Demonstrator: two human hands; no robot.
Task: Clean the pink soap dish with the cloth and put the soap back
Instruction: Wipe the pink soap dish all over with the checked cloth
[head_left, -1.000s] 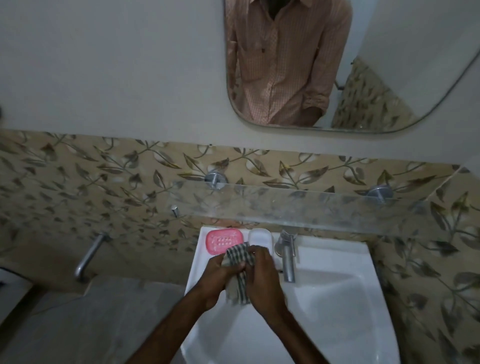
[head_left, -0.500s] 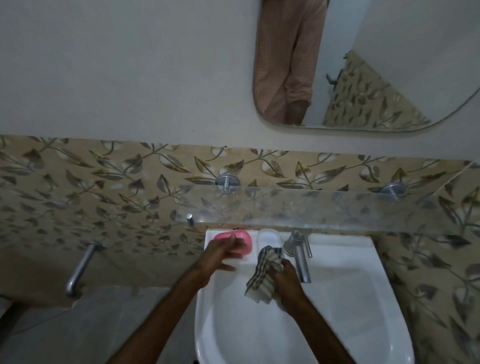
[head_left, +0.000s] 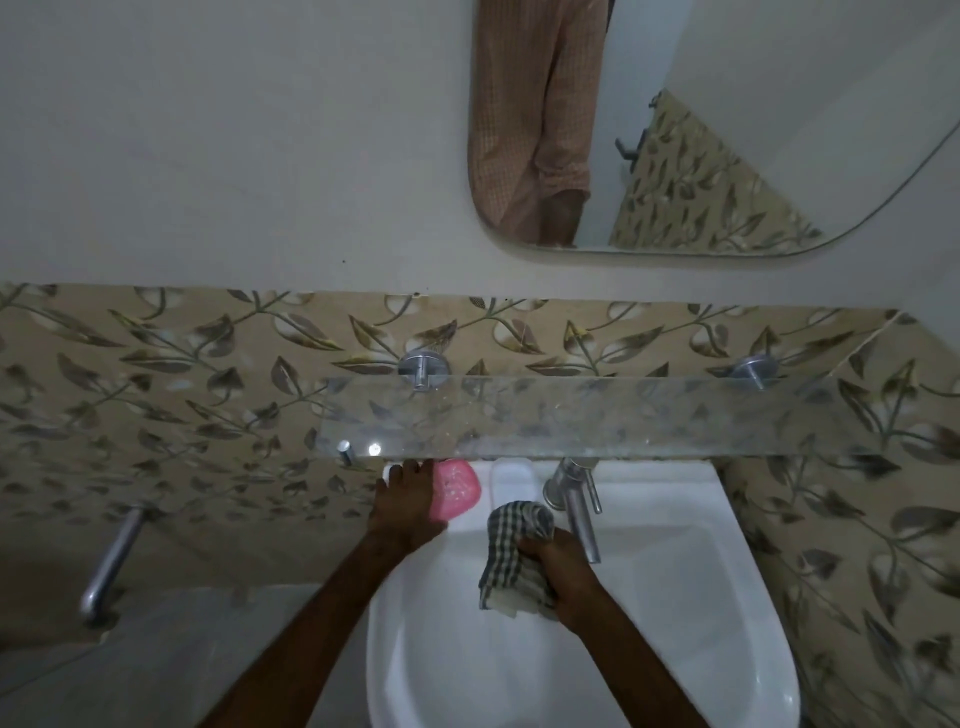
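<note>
The pink soap dish (head_left: 457, 488) sits on the back left ledge of the white sink (head_left: 675, 597), tilted up at its left side. My left hand (head_left: 408, 506) grips that left edge and hides part of the dish. A white bar of soap (head_left: 511, 478) lies on the ledge just right of the dish. Over the basin, my right hand (head_left: 563, 577) is closed on a bunched checked cloth (head_left: 511, 556), a short way right of the dish and apart from it.
A chrome tap (head_left: 576, 499) stands behind my right hand. A glass shelf (head_left: 597, 415) juts out over the sink's back ledge. A metal pipe (head_left: 111, 561) sticks out of the tiled wall at left. A mirror (head_left: 701, 130) hangs above.
Both hands held the cloth together a second ago. My left hand has let go of it and taken the pink dish by its left edge, while the right keeps the cloth.
</note>
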